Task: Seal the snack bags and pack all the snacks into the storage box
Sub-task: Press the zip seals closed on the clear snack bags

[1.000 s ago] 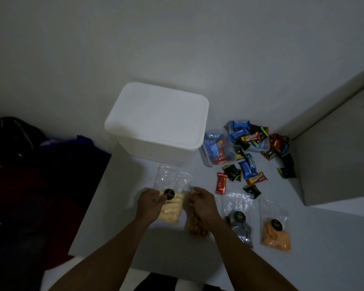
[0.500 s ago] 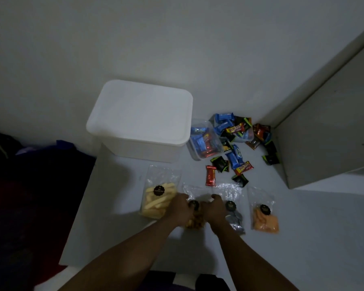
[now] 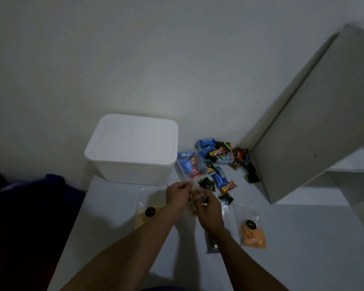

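My left hand [image 3: 178, 195] and my right hand [image 3: 208, 211] hold a clear snack bag [image 3: 194, 198] of brown snacks lifted off the table between them, fingers pinching its top. The white storage box [image 3: 132, 150] stands behind with its lid on. A clear bag of yellow sticks [image 3: 146, 213] lies left of my left arm. A bag of orange snacks [image 3: 251, 232] lies at the right. A bag with dark contents [image 3: 212, 242] is partly hidden under my right forearm.
Small wrapped candies [image 3: 221, 177] in blue, black and red lie scattered behind my hands, some inside clear tubs [image 3: 189, 162]. A white shelf unit [image 3: 315, 127] rises at the right. Dark cloth [image 3: 29, 206] lies off the table's left edge.
My hands left the yellow-stick bag, moved right to the brown-snack bag and have lifted it off the table. The camera tilted, showing the box lower in view.
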Demonstrator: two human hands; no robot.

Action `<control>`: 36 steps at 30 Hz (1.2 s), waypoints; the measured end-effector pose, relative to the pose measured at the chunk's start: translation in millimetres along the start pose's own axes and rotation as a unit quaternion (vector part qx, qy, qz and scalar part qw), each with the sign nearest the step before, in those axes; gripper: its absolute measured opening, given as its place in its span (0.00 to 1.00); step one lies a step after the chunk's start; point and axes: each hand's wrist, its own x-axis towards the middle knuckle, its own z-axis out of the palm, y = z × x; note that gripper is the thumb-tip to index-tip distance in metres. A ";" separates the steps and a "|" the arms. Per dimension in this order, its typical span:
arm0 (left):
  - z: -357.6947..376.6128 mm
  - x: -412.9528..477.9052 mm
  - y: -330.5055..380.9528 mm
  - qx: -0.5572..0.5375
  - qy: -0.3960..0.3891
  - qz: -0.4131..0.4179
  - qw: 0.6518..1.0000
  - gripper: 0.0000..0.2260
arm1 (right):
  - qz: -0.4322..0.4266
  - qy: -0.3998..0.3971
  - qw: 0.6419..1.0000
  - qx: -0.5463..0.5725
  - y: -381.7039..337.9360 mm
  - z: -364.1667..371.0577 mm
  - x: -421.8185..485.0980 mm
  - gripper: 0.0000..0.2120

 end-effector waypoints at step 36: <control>-16.9 -3.9 29.9 -0.043 -0.136 0.006 0.990 0.07 | 0.186 -0.141 0.948 0.216 -49.4 -44.9 53.6 0.10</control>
